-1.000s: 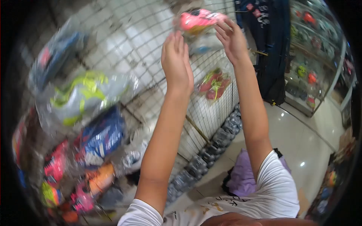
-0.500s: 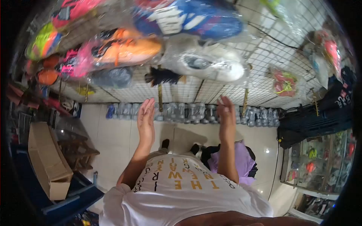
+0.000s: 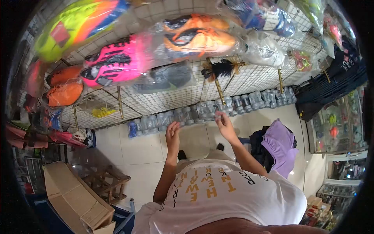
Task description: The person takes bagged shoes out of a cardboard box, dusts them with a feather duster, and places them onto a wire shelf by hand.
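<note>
My left hand [image 3: 172, 134] is held out over the floor with nothing in it, its fingers slightly bent and apart. To its right, my right hand [image 3: 224, 124] is raised near the row of wrapped grey dumbbells [image 3: 187, 116], fingers apart and holding nothing. Neither hand touches the goods. Above them, a wire grid [image 3: 156, 102] carries plastic-wrapped shoes: a pink pair [image 3: 117, 62], an orange pair [image 3: 198, 40], a grey pair [image 3: 167, 78] and a white pair [image 3: 265, 50]. A black feathered item [image 3: 220, 70] hangs below the orange pair.
An open cardboard box [image 3: 78, 195] lies at the lower left beside a wooden stool [image 3: 109, 181]. Purple cloth [image 3: 279, 146] and black cloth are piled at the right. A glass display case [image 3: 337, 124] stands at the far right, below dark hanging clothes [image 3: 346, 70].
The view has swung from the right part of the grid down and leftward. Both hands came down from raised beside the grid to in front of the body, and their fingers are now more bent.
</note>
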Action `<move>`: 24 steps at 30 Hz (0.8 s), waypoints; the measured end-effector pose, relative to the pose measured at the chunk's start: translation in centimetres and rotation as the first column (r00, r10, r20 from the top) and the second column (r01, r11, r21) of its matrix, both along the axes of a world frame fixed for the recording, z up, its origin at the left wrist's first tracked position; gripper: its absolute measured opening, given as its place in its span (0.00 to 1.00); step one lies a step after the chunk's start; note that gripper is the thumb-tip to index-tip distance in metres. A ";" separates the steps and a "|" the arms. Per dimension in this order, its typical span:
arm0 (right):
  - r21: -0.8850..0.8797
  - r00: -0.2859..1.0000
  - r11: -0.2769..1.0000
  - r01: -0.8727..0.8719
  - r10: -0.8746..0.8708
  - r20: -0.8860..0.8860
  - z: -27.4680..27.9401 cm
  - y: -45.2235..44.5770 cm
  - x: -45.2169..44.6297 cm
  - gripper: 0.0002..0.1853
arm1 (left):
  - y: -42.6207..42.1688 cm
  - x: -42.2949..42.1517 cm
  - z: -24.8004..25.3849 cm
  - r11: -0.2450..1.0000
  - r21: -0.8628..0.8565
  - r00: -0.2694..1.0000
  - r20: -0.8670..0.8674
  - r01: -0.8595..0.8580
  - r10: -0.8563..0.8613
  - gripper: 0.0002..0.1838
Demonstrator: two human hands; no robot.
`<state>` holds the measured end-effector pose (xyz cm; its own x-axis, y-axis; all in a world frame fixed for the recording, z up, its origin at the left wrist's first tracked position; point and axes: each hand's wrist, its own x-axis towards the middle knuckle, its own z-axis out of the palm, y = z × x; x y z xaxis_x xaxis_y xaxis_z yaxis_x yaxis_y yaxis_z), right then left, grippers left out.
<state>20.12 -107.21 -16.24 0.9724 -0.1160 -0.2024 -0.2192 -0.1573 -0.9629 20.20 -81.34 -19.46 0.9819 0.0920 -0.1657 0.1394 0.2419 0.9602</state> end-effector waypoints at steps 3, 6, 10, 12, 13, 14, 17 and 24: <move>0.062 0.992 0.997 -0.034 0.026 0.120 -0.2 3.7 -1.4 0.16 | 3.3 -1.1 -0.2 1.000 -0.024 0.999 -0.044 0.017 -0.018 0.21; 0.100 0.991 0.991 -0.083 0.071 0.115 -2.8 6.0 -1.8 0.15 | 6.1 -1.9 -1.6 0.999 0.026 0.998 -0.058 0.024 -0.023 0.19; 0.105 0.982 0.977 -0.183 0.178 0.055 -4.4 10.0 -1.8 0.14 | 9.3 -3.4 -4.0 0.991 0.119 0.998 -0.017 -0.054 0.057 0.16; 0.127 0.976 0.968 -0.216 0.216 0.014 -4.5 12.9 -2.5 0.14 | 11.8 -4.5 -3.5 0.985 0.171 1.000 0.000 -0.023 0.023 0.16; 0.111 0.972 0.966 -0.234 0.230 0.050 -4.9 14.2 -2.5 0.14 | 13.2 -4.8 -2.5 0.969 0.246 0.998 0.057 0.013 -0.028 0.16; 0.113 0.969 0.963 -0.244 0.237 0.071 -5.1 15.4 -2.6 0.14 | 14.7 -4.8 -2.4 0.967 0.255 0.999 0.038 0.026 -0.037 0.16; 0.112 0.969 0.964 -0.242 0.233 0.088 -5.6 19.9 -2.8 0.13 | 19.9 -4.6 -2.1 0.937 0.343 0.997 -0.009 0.069 -0.071 0.16; 0.106 0.961 0.966 -0.235 0.214 0.177 -7.7 38.2 -0.7 0.13 | 40.0 -5.1 -3.0 0.932 0.346 0.993 -0.001 -0.111 0.118 0.15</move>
